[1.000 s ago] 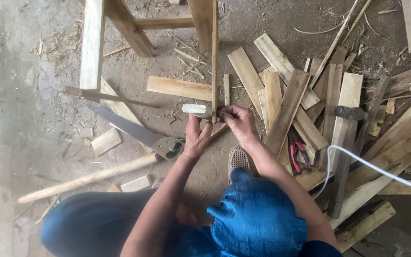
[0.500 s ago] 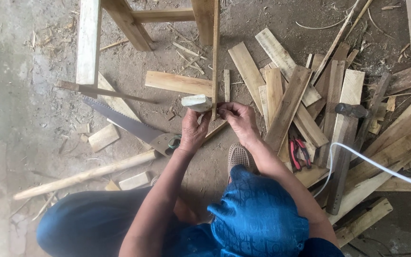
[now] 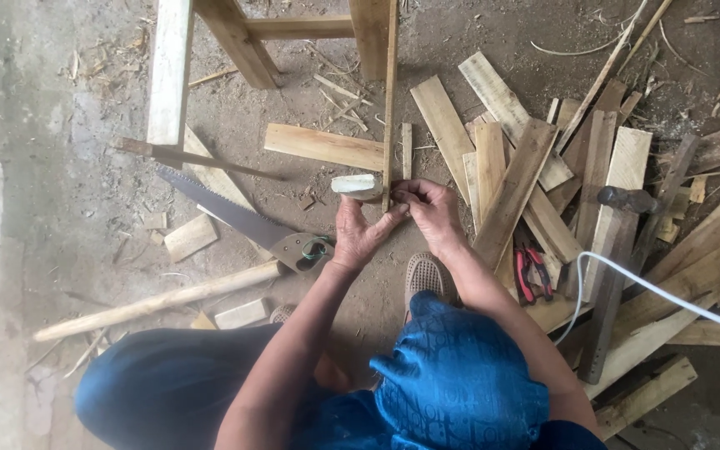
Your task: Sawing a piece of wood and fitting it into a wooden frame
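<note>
Wooden slat [image 3: 389, 108] — one, upright — pinched by right hand [image 3: 432, 212], grip closed; left hand [image 3: 358, 233] open beside 1 handsaw [image 3: 247, 223].

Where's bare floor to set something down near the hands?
Bare dirt lies between the saw and the plank, left of the left hand. More sits far left beyond the pole. Right of the right hand, the scrap pile, pliers and hammer crowd everything.
</note>
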